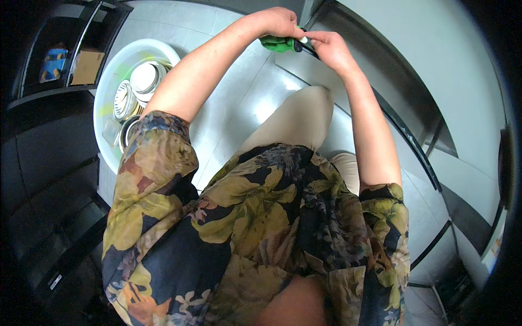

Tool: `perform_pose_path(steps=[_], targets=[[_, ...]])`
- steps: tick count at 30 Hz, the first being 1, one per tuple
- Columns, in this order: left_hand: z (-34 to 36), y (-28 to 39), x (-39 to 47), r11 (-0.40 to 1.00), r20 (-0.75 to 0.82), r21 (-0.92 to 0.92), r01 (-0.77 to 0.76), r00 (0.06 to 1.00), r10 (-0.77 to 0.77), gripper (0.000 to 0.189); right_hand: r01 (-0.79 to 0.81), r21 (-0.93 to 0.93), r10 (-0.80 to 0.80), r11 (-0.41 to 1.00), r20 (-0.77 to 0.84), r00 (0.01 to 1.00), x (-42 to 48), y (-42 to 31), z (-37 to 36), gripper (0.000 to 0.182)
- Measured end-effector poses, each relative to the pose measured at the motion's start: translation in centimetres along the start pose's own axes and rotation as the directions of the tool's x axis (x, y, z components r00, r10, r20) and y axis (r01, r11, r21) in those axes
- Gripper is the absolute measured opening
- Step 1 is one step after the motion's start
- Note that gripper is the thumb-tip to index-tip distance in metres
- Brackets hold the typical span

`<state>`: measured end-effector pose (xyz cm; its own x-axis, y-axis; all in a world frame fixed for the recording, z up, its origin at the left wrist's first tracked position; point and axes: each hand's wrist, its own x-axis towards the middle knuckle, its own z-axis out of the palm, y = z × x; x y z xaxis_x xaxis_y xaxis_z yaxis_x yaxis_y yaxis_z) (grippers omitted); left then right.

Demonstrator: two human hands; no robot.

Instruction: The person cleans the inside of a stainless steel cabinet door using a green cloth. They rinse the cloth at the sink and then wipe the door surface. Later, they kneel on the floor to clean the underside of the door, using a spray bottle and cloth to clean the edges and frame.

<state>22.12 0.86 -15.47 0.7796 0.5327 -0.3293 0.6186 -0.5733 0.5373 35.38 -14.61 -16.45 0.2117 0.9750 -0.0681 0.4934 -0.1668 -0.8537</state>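
At the top centre, my left hand (281, 23) pinches a bunched green and black item (279, 43), perhaps a glove; it hangs below the fingers. Its exact kind cannot be told. My right hand (332, 49) meets the left from the right, with index finger and thumb closed at the item's dark edge. A small white piece (304, 40) shows between the two hands. Both hands are over the edge of an open drawer or cabinet front. The palms and some of the fingers are hidden.
A large pale tub (100, 118) on the tiled floor at the left holds stacked dishes, lidded containers (144, 77) and a clear box (111, 132). Dark shelving (57, 93) with a cardboard box (87, 67) stands beyond it. Pale cabinet fronts (461, 73) curve along the right.
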Motion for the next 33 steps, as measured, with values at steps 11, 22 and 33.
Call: perform_pose_path(steps=[11,22,33], targets=[[-1.9,1.5,-1.3,0.998,0.116,-0.051,0.037,0.993,-0.03,0.055,-0.169,0.16,0.153,0.973,0.108,0.982,0.3,-0.6,-0.9,0.026],[-0.1,-0.3,-0.3,0.974,0.112,-0.227,-0.029,0.992,0.056,0.044,-0.199,0.178,0.185,0.964,0.092,0.978,1.0,0.6,-0.5,0.027],[-0.6,1.6,-2.2,0.992,0.038,-0.123,-0.001,0.999,0.005,0.036,-0.191,0.148,0.181,0.97,0.08,0.98,0.5,0.1,-0.9,0.033]])
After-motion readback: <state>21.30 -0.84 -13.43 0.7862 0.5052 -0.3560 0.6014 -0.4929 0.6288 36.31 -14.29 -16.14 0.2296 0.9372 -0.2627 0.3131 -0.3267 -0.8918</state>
